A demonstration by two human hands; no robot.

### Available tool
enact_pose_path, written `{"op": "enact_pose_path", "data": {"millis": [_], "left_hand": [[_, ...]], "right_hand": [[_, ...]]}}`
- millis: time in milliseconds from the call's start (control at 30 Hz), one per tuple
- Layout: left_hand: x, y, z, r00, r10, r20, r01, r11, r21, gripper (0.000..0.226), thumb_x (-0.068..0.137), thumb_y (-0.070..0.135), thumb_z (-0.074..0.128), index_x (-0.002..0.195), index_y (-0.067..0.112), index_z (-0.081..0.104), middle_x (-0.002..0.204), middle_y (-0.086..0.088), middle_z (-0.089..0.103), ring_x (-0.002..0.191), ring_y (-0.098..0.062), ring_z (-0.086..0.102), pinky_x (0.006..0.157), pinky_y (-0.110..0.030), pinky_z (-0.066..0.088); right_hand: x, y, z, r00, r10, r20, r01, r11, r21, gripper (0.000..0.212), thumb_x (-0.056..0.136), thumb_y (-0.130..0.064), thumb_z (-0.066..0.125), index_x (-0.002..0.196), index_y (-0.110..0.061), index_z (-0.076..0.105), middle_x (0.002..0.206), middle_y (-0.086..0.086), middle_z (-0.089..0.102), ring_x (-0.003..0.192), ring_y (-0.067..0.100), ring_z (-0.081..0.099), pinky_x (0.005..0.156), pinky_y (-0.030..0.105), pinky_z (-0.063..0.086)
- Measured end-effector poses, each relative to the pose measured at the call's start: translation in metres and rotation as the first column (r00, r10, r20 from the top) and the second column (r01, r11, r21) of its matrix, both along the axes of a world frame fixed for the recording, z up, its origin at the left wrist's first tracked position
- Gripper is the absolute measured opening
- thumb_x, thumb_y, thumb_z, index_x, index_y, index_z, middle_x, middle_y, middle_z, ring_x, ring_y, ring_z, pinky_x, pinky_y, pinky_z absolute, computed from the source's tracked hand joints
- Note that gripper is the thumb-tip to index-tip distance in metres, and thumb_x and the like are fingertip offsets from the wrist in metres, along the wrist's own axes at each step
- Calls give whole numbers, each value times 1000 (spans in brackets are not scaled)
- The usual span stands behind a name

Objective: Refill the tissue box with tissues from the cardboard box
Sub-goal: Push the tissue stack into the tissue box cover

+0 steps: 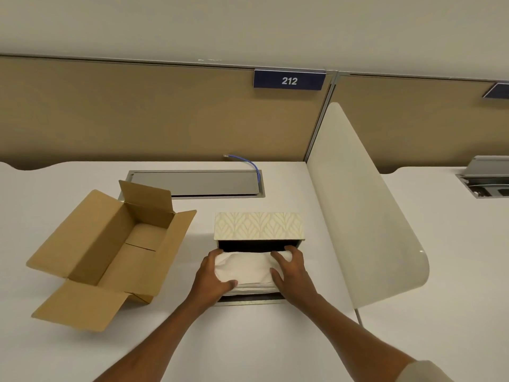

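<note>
A stack of white tissues (245,270) lies in the mouth of the tissue box (259,226), a cream leaf-patterned box whose dark inside faces me. My left hand (213,277) grips the stack's left side, thumb on its near edge. My right hand (292,268) presses on the stack's right side, fingers over the top. The far end of the stack reaches into the dark opening. The brown cardboard box (110,252) stands open to the left, flaps spread, with nothing visible inside.
A cream curved divider panel (366,216) rises just right of the tissue box. A grey cable hatch (195,183) with a blue cable (249,162) sits at the back of the white desk (248,340). Tan partition walls run behind.
</note>
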State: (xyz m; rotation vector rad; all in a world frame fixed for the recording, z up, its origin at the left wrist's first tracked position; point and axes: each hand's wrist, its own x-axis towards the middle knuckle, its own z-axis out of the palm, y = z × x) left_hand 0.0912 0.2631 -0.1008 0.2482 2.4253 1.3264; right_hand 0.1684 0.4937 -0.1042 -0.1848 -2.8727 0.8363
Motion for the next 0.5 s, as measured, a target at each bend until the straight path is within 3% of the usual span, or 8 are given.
{"op": "enact_pose_path", "data": {"millis": [133, 233, 300, 400, 500], "left_hand": [[1, -1, 0, 1000, -13, 15, 13, 1000, -26, 89, 64, 30, 87, 135, 31, 33, 137, -3, 42, 111, -14, 42, 81, -18, 43], [3, 1, 0, 999, -27, -27, 25, 997, -68, 99, 63, 33, 88, 141, 27, 27, 143, -7, 36, 121, -21, 41, 95, -31, 44], [6, -1, 8, 985, -47, -167, 10, 977, -214, 103, 60, 43, 87, 143, 25, 27, 147, -10, 33, 128, -28, 39, 96, -40, 46], [9, -7, 14, 827, -290, -482, 52, 893, -448, 100, 54, 56, 84, 137, 22, 40, 137, -21, 44, 118, -37, 47, 87, -49, 50], [12, -2, 12, 575, -569, -588, 169, 786, -595, 86, 61, 64, 72, 131, 21, 46, 134, -20, 47, 118, -37, 48, 97, -53, 44]], "right_hand": [[2, 0, 3, 999, -2, 45, 0, 999, 54, 52, 92, -24, 63, 141, -21, 48, 144, 20, 34, 132, 33, 39, 86, 38, 53], [1, -1, 10, 993, -56, 101, 29, 968, 248, 55, 84, -33, 70, 135, -23, 52, 131, 23, 49, 121, 38, 49, 65, 41, 58], [1, -1, 16, 990, -77, 120, 23, 917, 397, 56, 79, -39, 72, 130, -24, 55, 123, 25, 56, 114, 41, 53, 71, 46, 53], [5, 1, 13, 999, 40, -9, -30, 856, 515, 52, 79, -40, 70, 127, -25, 55, 123, 26, 55, 115, 40, 49, 91, 53, 39], [8, 0, 14, 976, 201, -82, -122, 819, 561, 56, 80, -47, 67, 129, -24, 52, 129, 24, 51, 120, 39, 45, 99, 50, 34]]}}
